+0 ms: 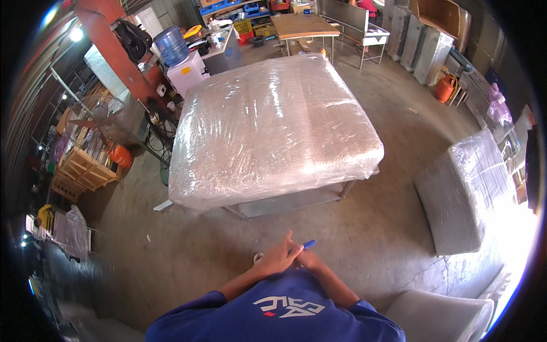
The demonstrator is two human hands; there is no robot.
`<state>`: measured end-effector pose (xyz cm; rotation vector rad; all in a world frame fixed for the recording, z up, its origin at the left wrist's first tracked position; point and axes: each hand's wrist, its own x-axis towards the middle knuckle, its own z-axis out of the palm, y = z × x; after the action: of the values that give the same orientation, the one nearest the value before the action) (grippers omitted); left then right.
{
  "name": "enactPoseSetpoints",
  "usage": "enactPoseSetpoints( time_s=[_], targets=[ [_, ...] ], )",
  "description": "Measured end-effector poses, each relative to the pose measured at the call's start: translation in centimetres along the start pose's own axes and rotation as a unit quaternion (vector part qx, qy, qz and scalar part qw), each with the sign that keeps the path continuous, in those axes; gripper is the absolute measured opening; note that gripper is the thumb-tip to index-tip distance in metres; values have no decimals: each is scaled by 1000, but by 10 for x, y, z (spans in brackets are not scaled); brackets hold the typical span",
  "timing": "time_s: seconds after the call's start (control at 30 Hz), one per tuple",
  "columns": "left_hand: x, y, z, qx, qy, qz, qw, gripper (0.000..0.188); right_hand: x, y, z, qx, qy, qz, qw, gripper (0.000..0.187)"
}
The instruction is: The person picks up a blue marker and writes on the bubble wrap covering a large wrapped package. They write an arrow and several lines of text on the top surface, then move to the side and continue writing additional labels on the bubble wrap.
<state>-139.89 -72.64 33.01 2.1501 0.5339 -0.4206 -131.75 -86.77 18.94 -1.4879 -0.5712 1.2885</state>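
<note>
My two hands meet in front of my body, a short way from the near side of a wrapped table. My left hand (276, 258) has a finger stretched away from me and laps over the right one. My right hand (309, 260) is closed around a slim blue pen-like stick (309, 244), whose end juts out to the right. The overlap hides part of the fingers. Beyond them stands the large table (270, 131), its top covered in shiny bubble wrap and clear film; metal legs and a lower shelf (290, 200) show beneath. Neither hand touches it.
A wrapped grey block-like piece (464, 194) stands at right, another (441, 312) at lower right. An orange gas cylinder (445, 88) is far right, a second (120, 155) at left by a wooden crate (85, 168). A water dispenser (187, 73) and a brown-topped table (303, 27) stand behind.
</note>
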Motion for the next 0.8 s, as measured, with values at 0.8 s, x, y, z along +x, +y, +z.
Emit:
enactPoseSetpoints(
  time_s=[0.8],
  targets=[
    [-4, -28, 28, -28, -50, 29, 998, 84, -11, 63, -14, 42, -39, 38, 998, 54]
  ],
)
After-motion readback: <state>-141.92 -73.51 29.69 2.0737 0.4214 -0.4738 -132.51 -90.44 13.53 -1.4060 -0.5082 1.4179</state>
